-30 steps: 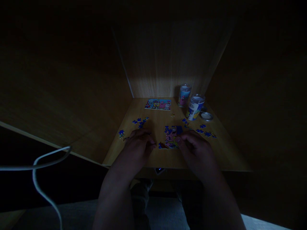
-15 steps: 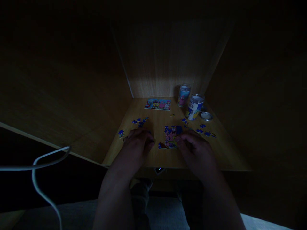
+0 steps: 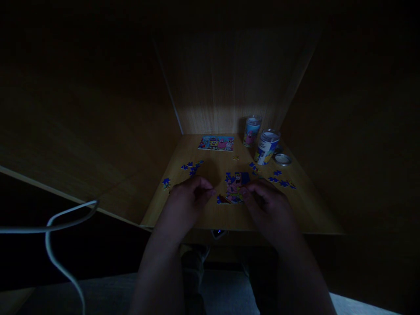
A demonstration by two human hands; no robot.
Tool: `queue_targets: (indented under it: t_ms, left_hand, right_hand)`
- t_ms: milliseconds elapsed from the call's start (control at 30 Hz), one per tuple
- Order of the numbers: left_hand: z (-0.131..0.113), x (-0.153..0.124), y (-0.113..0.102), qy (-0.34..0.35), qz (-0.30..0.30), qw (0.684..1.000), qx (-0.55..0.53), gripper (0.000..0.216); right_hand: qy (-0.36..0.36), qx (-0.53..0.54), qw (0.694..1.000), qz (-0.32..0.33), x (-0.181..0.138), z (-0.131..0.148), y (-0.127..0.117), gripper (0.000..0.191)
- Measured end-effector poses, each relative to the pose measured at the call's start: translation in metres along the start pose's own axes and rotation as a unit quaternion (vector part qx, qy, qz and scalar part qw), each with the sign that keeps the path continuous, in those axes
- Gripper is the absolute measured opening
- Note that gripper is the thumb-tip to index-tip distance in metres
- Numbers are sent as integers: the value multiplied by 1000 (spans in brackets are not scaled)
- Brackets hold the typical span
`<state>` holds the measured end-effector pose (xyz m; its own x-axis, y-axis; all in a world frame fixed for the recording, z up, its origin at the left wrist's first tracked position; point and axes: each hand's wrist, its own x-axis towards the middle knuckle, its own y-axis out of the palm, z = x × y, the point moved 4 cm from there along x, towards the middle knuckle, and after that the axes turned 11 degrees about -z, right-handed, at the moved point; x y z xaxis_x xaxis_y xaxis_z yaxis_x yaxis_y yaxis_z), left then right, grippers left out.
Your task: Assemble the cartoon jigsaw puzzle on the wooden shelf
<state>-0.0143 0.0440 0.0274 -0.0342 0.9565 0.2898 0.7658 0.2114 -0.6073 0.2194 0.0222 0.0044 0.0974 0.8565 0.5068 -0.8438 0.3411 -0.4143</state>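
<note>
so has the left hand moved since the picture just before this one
Yes, slightly: the left hand has shifted right, nearer the partly built puzzle, which has stayed put.

Part-built jigsaw (image 3: 233, 188) lying flat on my feed, its outline still uneven.
I can make out blue along the top, a pink figure mid-picture, and a lower left corner jutting outward; its right side is partly hidden from me. Loose blue-and-yellow pieces (image 3: 284, 183) lie scattered to both sides, with one small yellowish piece (image 3: 236, 157) alone beyond it.
</note>
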Motion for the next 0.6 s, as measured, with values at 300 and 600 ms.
queue_targets:
  t_ms: [300,600]
  left_hand:
    - [-4,-2,16,-125,-47,960,-247,27]
    - [0,-2,20,-157,-25,942,-296,21]
  right_hand:
    - [-1,-1,1000,-3,0,2,0,21]
    - [-4,-5,1000,4,0,0,0,21]
